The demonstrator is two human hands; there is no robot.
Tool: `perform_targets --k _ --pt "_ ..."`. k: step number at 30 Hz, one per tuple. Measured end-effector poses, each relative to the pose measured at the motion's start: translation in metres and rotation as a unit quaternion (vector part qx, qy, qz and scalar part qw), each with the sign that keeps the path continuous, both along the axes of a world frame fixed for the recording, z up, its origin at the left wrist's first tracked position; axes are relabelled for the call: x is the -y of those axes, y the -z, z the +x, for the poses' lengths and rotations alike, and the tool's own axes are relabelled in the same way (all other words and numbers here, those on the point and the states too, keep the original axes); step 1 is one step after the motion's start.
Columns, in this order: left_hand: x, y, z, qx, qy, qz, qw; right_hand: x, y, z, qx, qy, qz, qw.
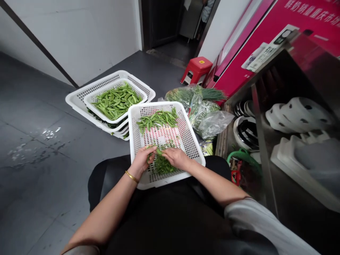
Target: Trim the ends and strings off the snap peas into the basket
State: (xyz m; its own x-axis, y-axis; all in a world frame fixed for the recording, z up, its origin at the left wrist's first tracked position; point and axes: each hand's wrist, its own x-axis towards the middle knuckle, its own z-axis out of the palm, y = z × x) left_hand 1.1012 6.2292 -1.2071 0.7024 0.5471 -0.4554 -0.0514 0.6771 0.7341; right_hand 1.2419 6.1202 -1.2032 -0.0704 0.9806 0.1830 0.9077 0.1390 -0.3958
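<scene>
A white perforated basket [134,141] rests across my lap. My left hand [142,159] is closed around green pea pods, with one pod [158,151] reaching out toward the other side. My right hand [175,157] pinches the far end of that same pod. Below both hands lies a heap of small green trimmings [165,165]. Whole pea pods [160,118] are spread at the basket's far end. To the left, a smaller white basket [89,99] full of pea pods is nested on stacked larger baskets [73,95].
Plastic bags of green vegetables [207,113] lie on the floor beyond the basket. A red stool [198,69] stands near the doorway. On the right are a metal shelf [261,141] with white containers and a green basket [245,156]. Water wets the floor [50,134] at left.
</scene>
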Motion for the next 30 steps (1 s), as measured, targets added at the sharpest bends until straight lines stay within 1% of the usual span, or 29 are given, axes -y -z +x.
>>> perform_targets --k 2,3,5,6,7,8,10,11,12,13,14,15,16,17,18,19,20,21,22,23,24,25,26,27,28,29,30 --pt "0.003 -0.001 -0.001 -0.008 0.043 -0.019 0.999 0.005 -0.008 -0.002 0.027 -0.043 -0.019 0.999" --pt "0.005 -0.001 -0.002 -0.014 0.068 -0.024 0.997 0.006 -0.012 -0.003 0.022 -0.067 -0.022 0.997" --pt "0.006 -0.001 -0.003 -0.018 0.109 -0.027 0.994 0.008 -0.021 -0.002 -0.033 -0.111 -0.016 0.993" --pt "0.006 -0.001 -0.004 -0.014 0.125 -0.027 0.992 0.008 -0.025 0.001 -0.077 -0.119 -0.014 0.99" --pt "0.006 -0.001 -0.005 -0.009 0.137 -0.028 0.99 0.009 -0.029 0.007 -0.127 -0.108 -0.018 0.986" --pt "0.004 -0.001 -0.006 -0.004 0.145 -0.027 0.989 0.01 -0.032 0.015 -0.179 -0.078 -0.024 0.98" --pt "0.002 -0.001 -0.009 0.0 0.157 -0.022 0.987 0.012 -0.037 0.034 -0.265 0.031 -0.029 0.963" --pt "0.0 0.0 -0.01 -0.001 0.162 -0.019 0.987 0.013 -0.04 0.043 -0.285 0.088 -0.024 0.954" --pt "0.0 0.001 -0.01 -0.004 0.167 -0.016 0.986 0.013 -0.042 0.05 -0.282 0.13 -0.012 0.951" --pt "-0.001 0.002 -0.01 -0.007 0.172 -0.014 0.985 0.014 -0.044 0.054 -0.254 0.151 0.001 0.955" --pt "-0.001 0.002 -0.01 -0.008 0.178 -0.013 0.984 0.013 -0.045 0.054 -0.204 0.15 0.006 0.967" --pt "-0.001 0.003 -0.009 -0.009 0.183 -0.009 0.983 0.012 -0.047 0.05 -0.138 0.126 -0.001 0.982" --pt "-0.001 0.003 -0.009 -0.01 0.189 -0.005 0.982 0.011 -0.047 0.043 -0.067 0.084 -0.021 0.994" --pt "-0.001 0.002 -0.008 -0.013 0.197 0.002 0.98 0.008 -0.048 0.036 -0.001 0.038 -0.047 0.998" --pt "0.0 0.001 -0.008 -0.021 0.205 0.017 0.978 0.006 -0.048 0.028 0.051 -0.009 -0.077 0.996" --pt "0.0 -0.002 -0.008 -0.032 0.215 0.046 0.975 0.003 -0.047 0.022 0.083 -0.049 -0.106 0.99" --pt "0.001 -0.005 -0.008 -0.041 0.233 0.091 0.967 0.001 -0.047 0.018 0.091 -0.084 -0.127 0.984" --pt "0.002 -0.009 -0.009 -0.042 0.257 0.149 0.954 0.0 -0.046 0.015 0.073 -0.112 -0.14 0.981" --pt "0.004 -0.014 -0.011 -0.031 0.286 0.212 0.934 -0.002 -0.044 0.014 0.03 -0.133 -0.149 0.979" --pt "0.006 -0.019 -0.012 -0.012 0.311 0.275 0.91 -0.002 -0.041 0.013 -0.04 -0.149 -0.159 0.975" --pt "0.008 -0.024 -0.014 0.009 0.325 0.331 0.886 -0.002 -0.038 0.012 -0.134 -0.155 -0.17 0.964" --pt "0.011 -0.029 -0.015 0.026 0.318 0.379 0.869 -0.001 -0.033 0.01 -0.247 -0.147 -0.177 0.941" --pt "0.013 -0.033 -0.016 0.031 0.287 0.417 0.862 0.0 -0.028 0.007 -0.365 -0.121 -0.175 0.906" --pt "0.015 -0.035 -0.017 0.024 0.236 0.446 0.863 0.001 -0.022 0.004 -0.472 -0.084 -0.166 0.862" --pt "0.016 -0.036 -0.017 0.009 0.171 0.462 0.87 0.003 -0.016 0.0 -0.554 -0.046 -0.153 0.817" --pt "0.015 -0.036 -0.018 -0.009 0.101 0.459 0.883 0.004 -0.011 -0.001 -0.602 -0.014 -0.142 0.786" --pt "0.012 -0.035 -0.018 -0.023 0.029 0.435 0.9 0.006 -0.008 -0.001 -0.616 0.006 -0.14 0.775"
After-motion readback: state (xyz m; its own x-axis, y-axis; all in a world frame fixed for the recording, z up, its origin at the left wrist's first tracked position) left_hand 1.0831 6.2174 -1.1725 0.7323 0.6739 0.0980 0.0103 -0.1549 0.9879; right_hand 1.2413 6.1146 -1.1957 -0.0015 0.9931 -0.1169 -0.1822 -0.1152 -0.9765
